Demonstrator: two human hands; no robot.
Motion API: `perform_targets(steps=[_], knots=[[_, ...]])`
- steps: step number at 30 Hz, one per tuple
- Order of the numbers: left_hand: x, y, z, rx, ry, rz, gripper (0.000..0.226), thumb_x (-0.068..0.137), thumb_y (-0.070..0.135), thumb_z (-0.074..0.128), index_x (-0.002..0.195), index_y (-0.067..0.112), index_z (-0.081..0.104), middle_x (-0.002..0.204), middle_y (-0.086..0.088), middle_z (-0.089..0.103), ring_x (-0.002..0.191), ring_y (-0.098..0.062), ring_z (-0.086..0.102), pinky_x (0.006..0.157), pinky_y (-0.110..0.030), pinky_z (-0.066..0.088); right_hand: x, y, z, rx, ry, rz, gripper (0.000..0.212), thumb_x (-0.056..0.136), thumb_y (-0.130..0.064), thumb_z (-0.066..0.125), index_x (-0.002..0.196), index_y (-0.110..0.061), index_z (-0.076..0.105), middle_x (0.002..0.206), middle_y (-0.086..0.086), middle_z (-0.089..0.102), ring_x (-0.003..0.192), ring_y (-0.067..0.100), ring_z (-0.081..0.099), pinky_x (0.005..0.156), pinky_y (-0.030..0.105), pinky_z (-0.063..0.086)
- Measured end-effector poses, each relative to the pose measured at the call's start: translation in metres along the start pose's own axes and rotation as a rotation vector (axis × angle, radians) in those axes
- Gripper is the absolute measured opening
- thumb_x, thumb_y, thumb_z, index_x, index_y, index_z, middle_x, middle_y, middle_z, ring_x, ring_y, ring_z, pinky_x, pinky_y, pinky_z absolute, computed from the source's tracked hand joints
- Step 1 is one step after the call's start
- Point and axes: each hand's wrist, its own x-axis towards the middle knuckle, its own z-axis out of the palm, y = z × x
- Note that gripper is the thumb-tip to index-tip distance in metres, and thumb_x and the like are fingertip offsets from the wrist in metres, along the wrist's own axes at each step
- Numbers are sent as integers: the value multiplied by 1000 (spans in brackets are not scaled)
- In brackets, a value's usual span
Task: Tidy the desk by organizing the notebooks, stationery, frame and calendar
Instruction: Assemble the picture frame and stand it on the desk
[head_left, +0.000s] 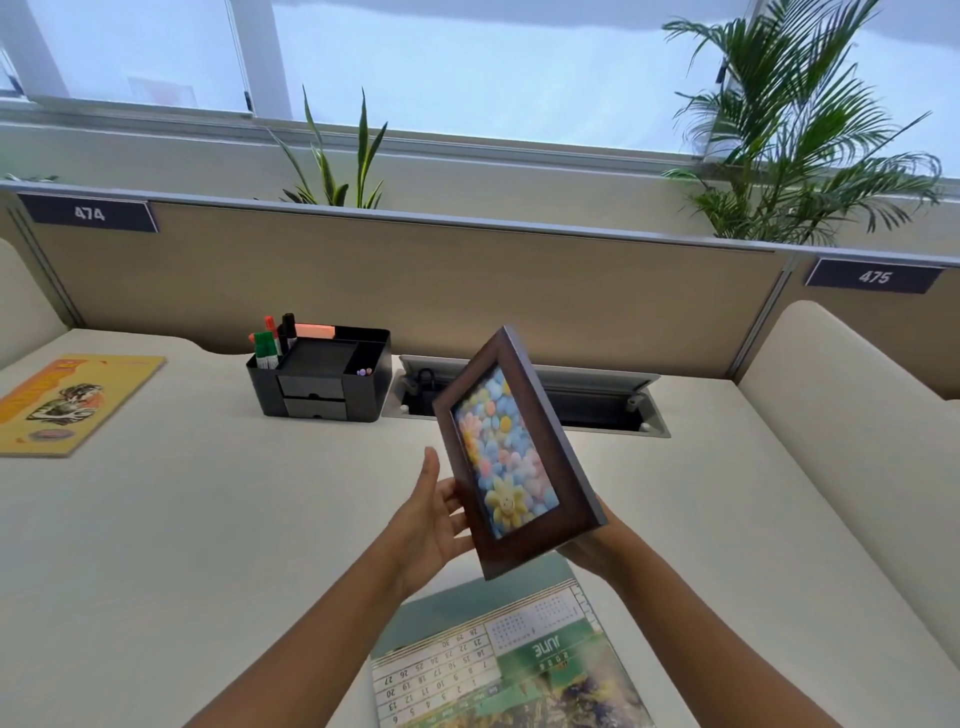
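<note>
I hold a dark brown picture frame with a pastel flower picture up above the desk, tilted left. My left hand supports its lower left edge with fingers spread behind it. My right hand grips the lower right corner from behind, mostly hidden by the frame. Below the frame a green June calendar lies flat on the desk, upside down to me. A yellow notebook lies at the far left. A black organizer with green, red and black markers stands at the back.
An open cable tray is sunk into the white desk behind the frame. A beige partition with plants above closes the back. A cream side divider bounds the right.
</note>
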Motion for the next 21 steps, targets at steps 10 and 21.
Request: perform_targets(steps=[10, 21], knots=[[-3, -10, -4, -87, 73, 92, 35, 91, 40, 43, 110, 17, 60, 106, -6, 70, 96, -24, 66, 75, -38, 55, -3, -13, -3, -152, 113, 186, 54, 71, -50, 68, 112, -16, 59, 96, 2, 73, 87, 16, 70, 66, 26, 58], [-2, -10, -11, -66, 109, 177, 29, 92, 33, 45, 109, 13, 59, 98, -6, 72, 88, -23, 69, 69, -36, 58, -21, 9, -8, -236, 254, 340, 53, 80, -53, 47, 117, -16, 55, 111, 4, 70, 100, 21, 67, 90, 39, 53]])
